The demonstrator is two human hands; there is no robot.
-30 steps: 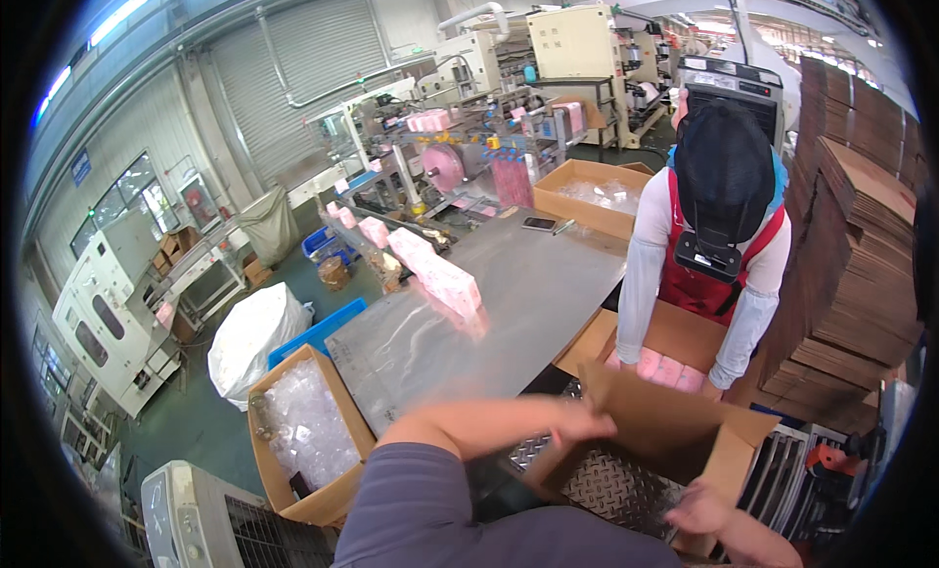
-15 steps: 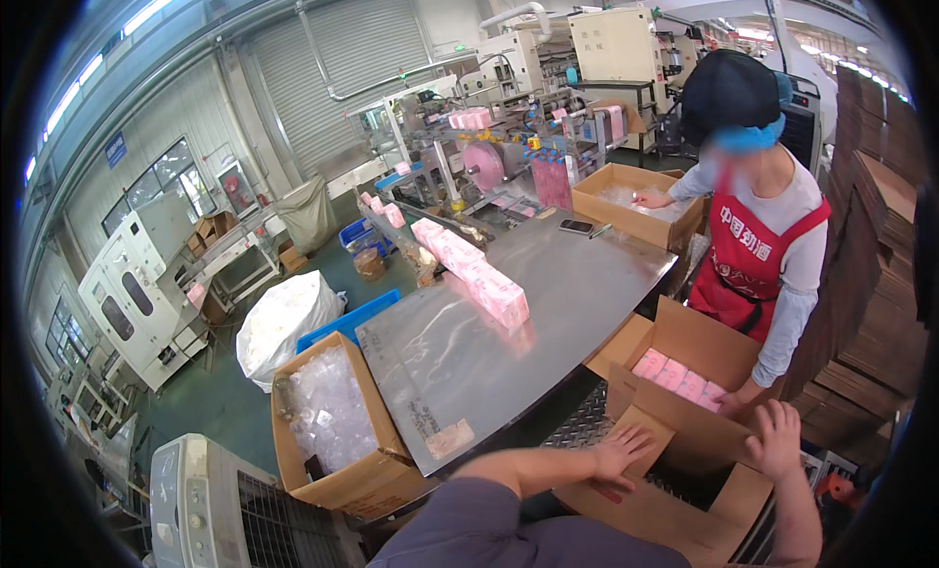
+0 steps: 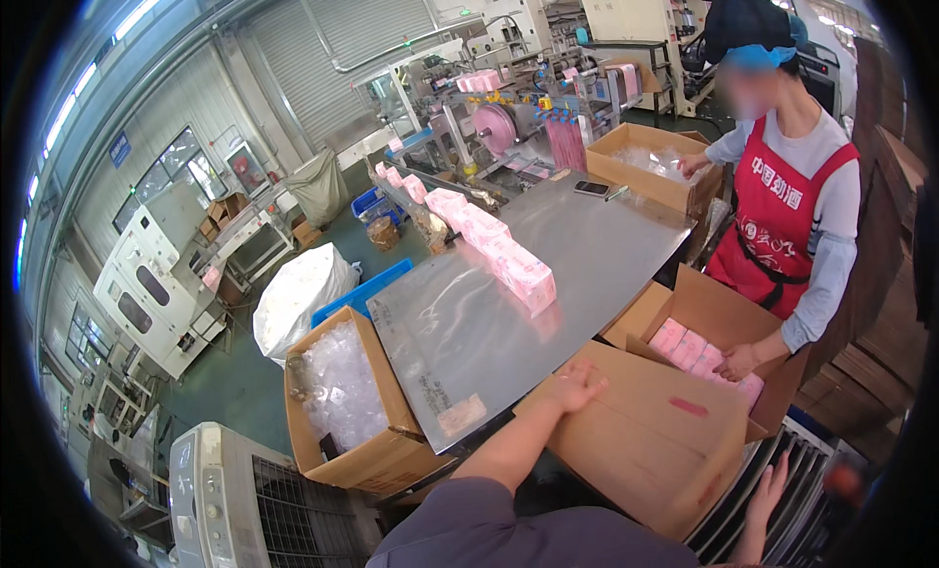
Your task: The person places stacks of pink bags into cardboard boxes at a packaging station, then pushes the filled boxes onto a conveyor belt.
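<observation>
Left of the left grip (image 3: pixel 579 387), beside the desk (image 3: pixel 611 255), stands an open box (image 3: pixel 377 467) of clear plastic (image 3: pixel 340 387); beyond it are a blue tub (image 3: pixel 362 292) and a bulging white sack (image 3: pixel 303 299). Nearer and farther left sits a pale cooler (image 3: pixel 207 500). Well ahead of the grip, a phone (image 3: pixel 591 188) lies on the desk, with a pink roll (image 3: pixel 495 128) past it. Far right, flat cardboard (image 3: pixel 880 372) is stacked.

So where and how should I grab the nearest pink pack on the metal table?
Probably across its two sides along the row, coming from the near end: the pink pack is last there, with metal table showing beyond that end and on both sides.
</observation>
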